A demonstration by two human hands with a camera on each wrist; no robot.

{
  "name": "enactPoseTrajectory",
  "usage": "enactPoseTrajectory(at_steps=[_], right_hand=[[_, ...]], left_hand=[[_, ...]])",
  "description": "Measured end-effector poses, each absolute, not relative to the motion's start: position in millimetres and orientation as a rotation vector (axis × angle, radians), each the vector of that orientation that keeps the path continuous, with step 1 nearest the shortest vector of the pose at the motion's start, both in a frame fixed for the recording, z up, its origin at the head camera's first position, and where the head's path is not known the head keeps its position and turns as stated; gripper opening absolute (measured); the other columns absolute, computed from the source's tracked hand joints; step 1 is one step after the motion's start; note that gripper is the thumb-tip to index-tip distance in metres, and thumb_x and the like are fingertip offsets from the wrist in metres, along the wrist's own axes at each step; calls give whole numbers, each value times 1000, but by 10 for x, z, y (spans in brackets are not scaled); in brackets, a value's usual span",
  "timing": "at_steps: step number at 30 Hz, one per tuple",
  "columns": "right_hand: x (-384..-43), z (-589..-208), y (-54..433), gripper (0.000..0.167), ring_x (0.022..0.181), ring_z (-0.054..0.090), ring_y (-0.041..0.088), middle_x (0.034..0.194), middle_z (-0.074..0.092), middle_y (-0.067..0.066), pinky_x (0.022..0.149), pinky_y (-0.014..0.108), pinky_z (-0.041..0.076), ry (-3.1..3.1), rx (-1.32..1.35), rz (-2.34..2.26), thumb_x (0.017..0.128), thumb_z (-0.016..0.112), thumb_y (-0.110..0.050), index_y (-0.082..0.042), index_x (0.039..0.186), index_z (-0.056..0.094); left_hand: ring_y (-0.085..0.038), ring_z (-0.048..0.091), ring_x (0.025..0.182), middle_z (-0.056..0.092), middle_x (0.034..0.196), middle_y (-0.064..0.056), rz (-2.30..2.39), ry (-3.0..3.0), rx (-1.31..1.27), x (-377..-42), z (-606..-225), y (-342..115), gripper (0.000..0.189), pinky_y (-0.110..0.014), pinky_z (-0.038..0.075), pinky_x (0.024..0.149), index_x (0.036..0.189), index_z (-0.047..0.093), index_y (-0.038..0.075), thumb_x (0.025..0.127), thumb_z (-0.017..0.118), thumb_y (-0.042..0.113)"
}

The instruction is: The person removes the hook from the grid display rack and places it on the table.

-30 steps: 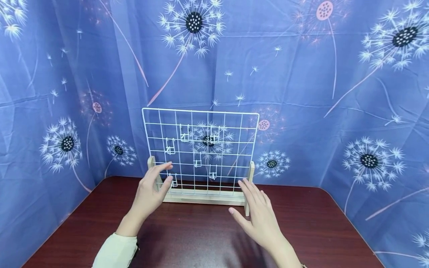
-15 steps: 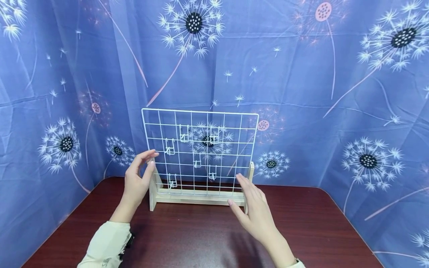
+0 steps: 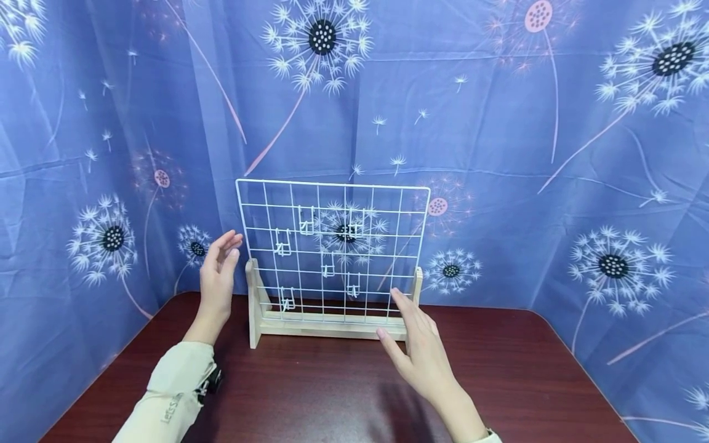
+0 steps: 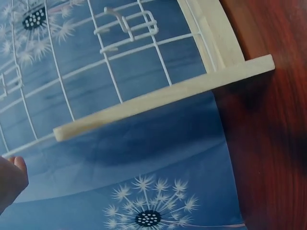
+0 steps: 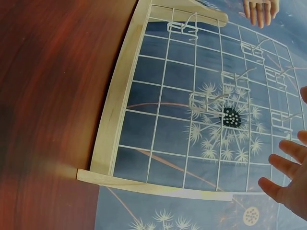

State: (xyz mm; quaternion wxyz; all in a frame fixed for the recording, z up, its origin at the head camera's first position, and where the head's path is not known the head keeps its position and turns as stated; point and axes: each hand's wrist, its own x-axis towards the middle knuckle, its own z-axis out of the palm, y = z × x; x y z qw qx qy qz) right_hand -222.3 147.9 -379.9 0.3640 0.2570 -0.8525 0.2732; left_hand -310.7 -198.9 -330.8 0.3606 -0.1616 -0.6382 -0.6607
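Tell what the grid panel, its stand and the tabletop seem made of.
Grid panel: probably metal wire with a smooth white coating; thin, evenly coloured bars. Stand: likely bare wood, pale and matte with faint grain. Tabletop: reddish-brown, streaked, slightly glossy; varnished wood or laminate, unclear.

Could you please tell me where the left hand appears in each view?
Head: left hand, left of centre, below mid-height.
Left wrist: left hand, left edge, below mid-height, cut off.
Right wrist: left hand, top edge, right of centre, cut off.
Shared landmark: the white wire grid.
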Motion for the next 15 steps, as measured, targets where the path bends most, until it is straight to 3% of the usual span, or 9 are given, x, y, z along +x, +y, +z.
enactPoseTrajectory(at_steps=[7,15], right_hand=[[-2211,-3813,1488,72,134,41,26,150,40,1,103,54,35,-2189,657,703,90,67,-24,-18,152,30],[-2210,-3851,1492,71,133,43,24,149,41,0,102,54,36,-2191,655,706,90,66,-23,-18,151,31]], left_hand=[[-26,47,125,48,134,-25,-1873,-1703,-304,-3279,-3228,-2094,42,-28,38,106,142,37,-8,103,40,10],[-21,48,120,57,120,0,-2088,-1701,-397,-3433,-3231,-2219,51,-32,38,106,143,33,-8,105,39,24]])
